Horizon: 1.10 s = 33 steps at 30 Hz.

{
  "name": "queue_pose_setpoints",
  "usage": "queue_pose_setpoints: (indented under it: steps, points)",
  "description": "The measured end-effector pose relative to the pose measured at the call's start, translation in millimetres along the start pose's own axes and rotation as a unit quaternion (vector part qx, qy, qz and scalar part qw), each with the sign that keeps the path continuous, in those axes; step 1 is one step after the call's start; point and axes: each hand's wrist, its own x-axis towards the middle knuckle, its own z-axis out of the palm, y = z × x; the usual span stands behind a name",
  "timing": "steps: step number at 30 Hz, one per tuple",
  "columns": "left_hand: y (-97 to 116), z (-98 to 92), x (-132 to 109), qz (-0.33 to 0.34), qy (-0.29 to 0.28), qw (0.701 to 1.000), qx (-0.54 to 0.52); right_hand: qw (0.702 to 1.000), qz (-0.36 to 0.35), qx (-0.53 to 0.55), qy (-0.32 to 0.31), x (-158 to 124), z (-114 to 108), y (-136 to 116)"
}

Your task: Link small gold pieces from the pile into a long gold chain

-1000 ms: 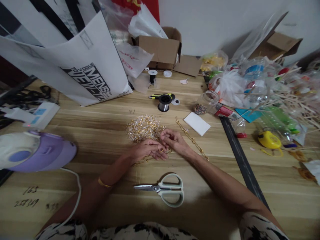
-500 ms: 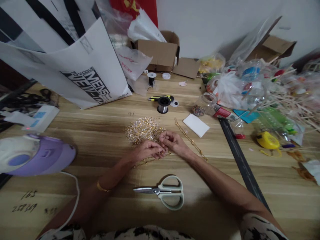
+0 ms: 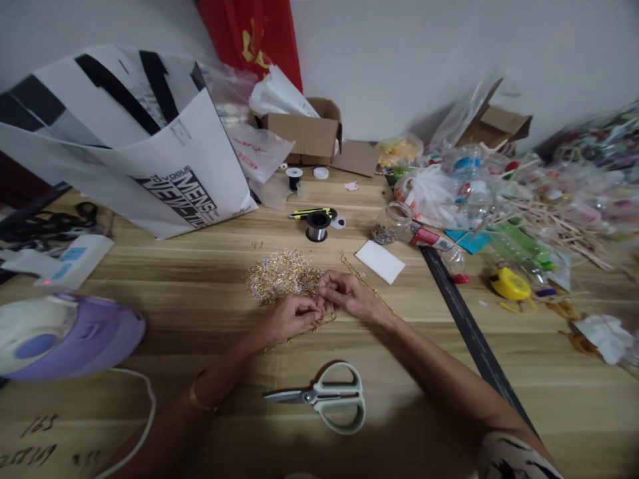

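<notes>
A person's left hand (image 3: 291,318) and right hand (image 3: 347,293) nearly meet over a pale wood-grain tabletop (image 3: 219,286), fingers bent inward and narrowly spaced; blur hides whether they grip anything. A thin gold-coloured metal chain (image 3: 295,337) lies just below the left hand, on the person's side. Just beyond the hands sits a tangled, glittering gold-and-silver heap (image 3: 279,276); nearer the person lie scissors with pale green handles (image 3: 319,397)
</notes>
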Motion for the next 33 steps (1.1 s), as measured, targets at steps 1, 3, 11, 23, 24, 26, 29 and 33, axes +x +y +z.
queue_pose_setpoints:
  steps: [1, 3, 11, 23, 24, 26, 29, 33]
  points:
    - [0, 1.1, 0, 0.007, 0.003, 1.0, 0.017, 1.0, 0.002, -0.01, -0.007, -1, -2, -1]
    - [1, 2.7, 0, 0.018, 0.003, 0.998, 0.052, 0.999, 0.008, -0.032, -0.025, -1, -6, -3]
    - [2, 4.9, 2, 0.047, 0.026, 0.989, 0.134, 0.987, 0.013, -0.158, -0.031, -12, -13, -16]
    - [4, 18.3, 5, 0.012, -0.03, 0.997, 0.074, 0.992, 0.072, -0.07, 0.08, -58, -14, -5]
    - [4, 19.5, 5, 0.014, -0.032, 0.996, 0.079, 0.992, 0.072, -0.059, 0.086, -61, -14, -3]
    - [4, 21.8, 5, 0.02, -0.035, 0.995, 0.093, 0.992, 0.073, -0.034, 0.097, -64, -13, 1]
    - [7, 25.6, 5, 0.032, -0.04, 0.99, 0.134, 0.988, 0.08, 0.002, 0.131, -66, -11, 8]
    - [15, 30.5, 3, 0.076, -0.017, 0.968, 0.237, 0.985, 0.068, 0.048, 0.151, -67, -9, 18]
